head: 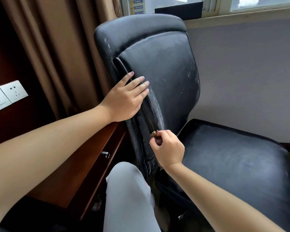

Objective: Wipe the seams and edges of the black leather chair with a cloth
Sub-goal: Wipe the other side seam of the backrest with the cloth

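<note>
The black leather chair [166, 64] fills the middle, its worn backrest facing me and its seat [233, 158] at the right. My left hand [124, 97] lies flat with straight fingers on the backrest's left edge, over the vertical seam. Lower down, my right hand [167, 148] pinches a small brownish cloth [154, 134], whose tip touches the same seam near the bottom of the backrest. Most of the cloth is hidden inside the fingers.
A dark wooden desk [84, 158] with a drawer knob stands close at the left, brown curtains [57, 47] behind it. A wall socket [13, 92] sits at far left. A window sill [241, 15] and grey wall lie behind the chair. My grey-trousered knee [127, 190] is below.
</note>
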